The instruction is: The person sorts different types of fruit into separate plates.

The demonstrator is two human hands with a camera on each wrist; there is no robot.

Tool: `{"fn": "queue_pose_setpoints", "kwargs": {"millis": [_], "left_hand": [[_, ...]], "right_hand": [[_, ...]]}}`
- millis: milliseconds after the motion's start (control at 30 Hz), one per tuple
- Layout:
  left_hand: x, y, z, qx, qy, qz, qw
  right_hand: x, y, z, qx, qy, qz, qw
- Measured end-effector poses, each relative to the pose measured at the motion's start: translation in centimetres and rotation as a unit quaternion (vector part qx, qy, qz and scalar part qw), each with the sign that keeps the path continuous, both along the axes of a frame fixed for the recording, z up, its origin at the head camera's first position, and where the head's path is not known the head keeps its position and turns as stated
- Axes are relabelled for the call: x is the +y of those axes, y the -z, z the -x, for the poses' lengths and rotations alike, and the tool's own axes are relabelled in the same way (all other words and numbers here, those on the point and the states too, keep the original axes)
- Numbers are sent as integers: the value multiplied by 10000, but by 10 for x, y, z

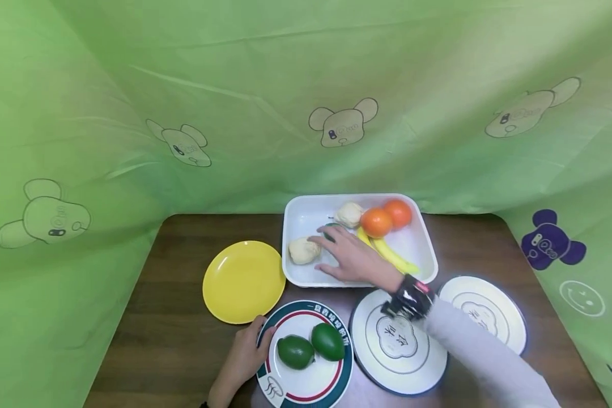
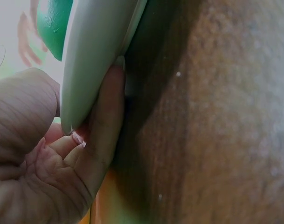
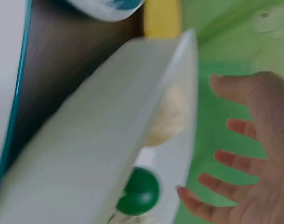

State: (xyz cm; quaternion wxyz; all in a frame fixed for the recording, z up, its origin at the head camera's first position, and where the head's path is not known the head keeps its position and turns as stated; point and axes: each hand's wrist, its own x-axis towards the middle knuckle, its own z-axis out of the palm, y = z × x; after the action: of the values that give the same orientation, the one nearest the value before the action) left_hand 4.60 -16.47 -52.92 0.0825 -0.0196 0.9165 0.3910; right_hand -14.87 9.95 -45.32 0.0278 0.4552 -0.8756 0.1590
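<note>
My left hand [image 1: 247,351] grips the left rim of a white plate [image 1: 311,385] with a dark green and red border. In the left wrist view, its thumb is on the upper side and fingers [image 2: 111,98] lie beneath the rim. Two green limes [image 1: 296,352] rest on this plate. Over the white tray [image 1: 298,218] hovers my right hand [image 1: 352,255], fingers spread and holding nothing. Below it is another green lime [image 3: 141,192], mostly hidden by the hand in the head view. A pale cream, roundish fruit [image 1: 304,250] sits by the fingertips.
The tray also holds two oranges [image 1: 376,222], yellow bananas [image 1: 395,258] and a second pale fruit [image 1: 349,214]. A yellow plate [image 1: 243,282] lies left of the tray. White plates with a printed emblem [image 1: 398,362] lie at right, under my right forearm. Green cloth [image 1: 265,170] hangs behind.
</note>
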Motion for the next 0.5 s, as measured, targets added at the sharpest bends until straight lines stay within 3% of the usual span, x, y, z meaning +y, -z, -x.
{"fn": "queue_pose_setpoints", "kwargs": {"millis": [100, 233, 367, 500], "left_hand": [[-3, -1, 1, -109, -98, 74, 9999], [-5, -2, 3, -275, -63, 73, 9996], [-4, -1, 5, -137, 24, 24, 9999], [-3, 0, 6, -112, 14, 26, 9999]], "right_hand": [[-14, 13, 21, -73, -29, -625, 9980], [-29, 25, 37, -188, 55, -1200, 9926], [-39, 24, 49, -448, 632, -1585, 9843], [-42, 20, 62, -971, 1112, -2010, 9684]]}}
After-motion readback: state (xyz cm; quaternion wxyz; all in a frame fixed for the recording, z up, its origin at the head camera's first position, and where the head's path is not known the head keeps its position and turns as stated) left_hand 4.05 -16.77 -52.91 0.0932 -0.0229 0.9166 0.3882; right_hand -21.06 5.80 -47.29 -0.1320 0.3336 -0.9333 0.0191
